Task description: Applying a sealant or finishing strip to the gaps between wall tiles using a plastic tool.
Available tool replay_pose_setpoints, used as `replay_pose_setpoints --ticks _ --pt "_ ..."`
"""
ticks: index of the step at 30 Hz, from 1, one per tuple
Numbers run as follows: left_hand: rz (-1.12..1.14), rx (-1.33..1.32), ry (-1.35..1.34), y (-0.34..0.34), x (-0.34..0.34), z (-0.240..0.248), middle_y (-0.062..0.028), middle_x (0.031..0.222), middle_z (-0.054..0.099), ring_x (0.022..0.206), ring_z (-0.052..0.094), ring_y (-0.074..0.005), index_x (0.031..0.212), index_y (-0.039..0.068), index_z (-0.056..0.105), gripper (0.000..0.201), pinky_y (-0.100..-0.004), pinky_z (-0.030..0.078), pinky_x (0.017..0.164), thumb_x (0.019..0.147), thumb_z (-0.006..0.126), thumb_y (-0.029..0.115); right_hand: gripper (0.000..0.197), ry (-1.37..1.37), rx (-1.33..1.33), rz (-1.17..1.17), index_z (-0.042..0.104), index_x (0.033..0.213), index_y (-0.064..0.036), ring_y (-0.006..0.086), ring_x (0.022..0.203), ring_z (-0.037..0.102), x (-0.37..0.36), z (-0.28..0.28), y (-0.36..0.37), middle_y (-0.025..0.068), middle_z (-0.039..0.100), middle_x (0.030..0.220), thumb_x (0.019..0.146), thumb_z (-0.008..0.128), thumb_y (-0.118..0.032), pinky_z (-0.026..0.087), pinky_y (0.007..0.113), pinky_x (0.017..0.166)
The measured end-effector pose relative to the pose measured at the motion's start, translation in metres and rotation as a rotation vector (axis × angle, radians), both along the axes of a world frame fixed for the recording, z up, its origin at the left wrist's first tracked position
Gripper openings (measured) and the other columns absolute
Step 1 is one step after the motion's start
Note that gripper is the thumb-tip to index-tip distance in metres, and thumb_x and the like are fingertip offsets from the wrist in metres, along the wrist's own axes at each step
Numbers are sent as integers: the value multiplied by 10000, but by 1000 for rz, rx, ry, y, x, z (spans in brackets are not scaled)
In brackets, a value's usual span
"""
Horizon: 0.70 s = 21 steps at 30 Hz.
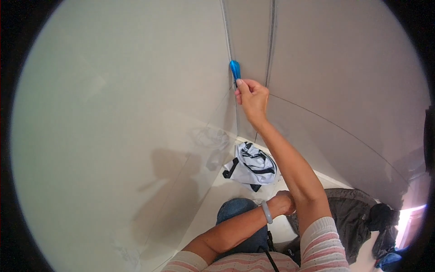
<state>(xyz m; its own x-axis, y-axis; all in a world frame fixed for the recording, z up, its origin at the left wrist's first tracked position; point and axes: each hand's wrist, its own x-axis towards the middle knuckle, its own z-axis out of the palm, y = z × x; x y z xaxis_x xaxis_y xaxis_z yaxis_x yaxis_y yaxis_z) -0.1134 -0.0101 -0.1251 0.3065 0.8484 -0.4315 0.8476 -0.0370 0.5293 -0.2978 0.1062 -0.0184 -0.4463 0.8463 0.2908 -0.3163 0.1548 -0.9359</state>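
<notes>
My right hand (252,96) reaches up and forward with its fingers closed. Between thumb and fingers it pinches the lower end of a glossy blue handle-shaped object (234,69); the rounded, wider end points up. A small dark part shows at its lower end, and I cannot make out its exact kind. The object is up against the vertical grey corner seam (227,38) between two wall panels. My left hand (284,202), with a pale bangle on the wrist, lies low near my right elbow. The right arm partly covers it and its fingers are hidden.
A white bag with black straps (256,165) lies on the floor in the corner. Dark clothing (344,217) is heaped at the lower right, beside a blue item (392,261). My bent knee in jeans (235,211) is below. A pale wall (113,113) rises on the left.
</notes>
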Motion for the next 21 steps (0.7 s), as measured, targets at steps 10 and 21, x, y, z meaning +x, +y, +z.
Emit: replay_pose_setpoints --ticks 10,21 --pt "-43 37 -8 -5 -4 11 -89 957 637 839 622 -259 914 93 637 231 -366 501 675 696 620 167 203 -130 -19 33 600 741 30 67 432 450 22 -37 -1 20 527 555 825 582 -153 359 212 402" --pt "-14 12 -22 -6 -2 13 -123 949 631 899 599 -283 897 85 637 206 -383 479 740 744 570 205 187 -136 -133 91 605 763 23 73 443 460 16 -59 2 25 531 554 825 583 -152 354 215 398"
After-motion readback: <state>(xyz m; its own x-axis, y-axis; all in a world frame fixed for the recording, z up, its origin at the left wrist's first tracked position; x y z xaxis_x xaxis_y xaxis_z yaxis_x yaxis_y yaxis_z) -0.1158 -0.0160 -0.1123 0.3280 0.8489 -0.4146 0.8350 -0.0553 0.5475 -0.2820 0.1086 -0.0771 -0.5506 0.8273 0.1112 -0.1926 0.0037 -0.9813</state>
